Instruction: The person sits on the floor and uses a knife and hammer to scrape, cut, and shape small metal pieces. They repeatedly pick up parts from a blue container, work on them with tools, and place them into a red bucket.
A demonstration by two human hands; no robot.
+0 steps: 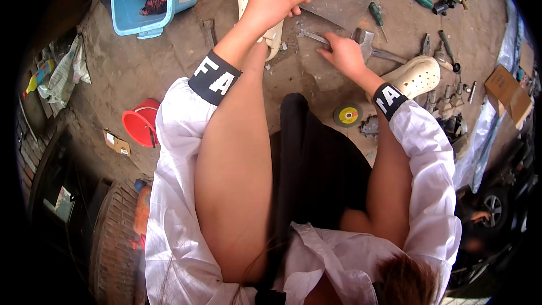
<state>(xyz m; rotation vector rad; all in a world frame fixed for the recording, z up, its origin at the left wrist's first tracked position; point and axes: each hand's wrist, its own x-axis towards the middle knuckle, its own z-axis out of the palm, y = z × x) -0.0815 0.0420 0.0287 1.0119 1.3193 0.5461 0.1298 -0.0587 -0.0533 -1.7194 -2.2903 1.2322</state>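
Dusty brown floor (324, 87) underlies the slim grey metal tool (316, 37) clamped in the right grip (344, 53), likely stiff, weighty, best held mid-shaft; whether the left grip (275, 1) holds anything, I cannot tell.

A passable gap separates left hand (275, 1) from right hand (343, 54); a hammer (366, 44) lies in the way just right of the latter.
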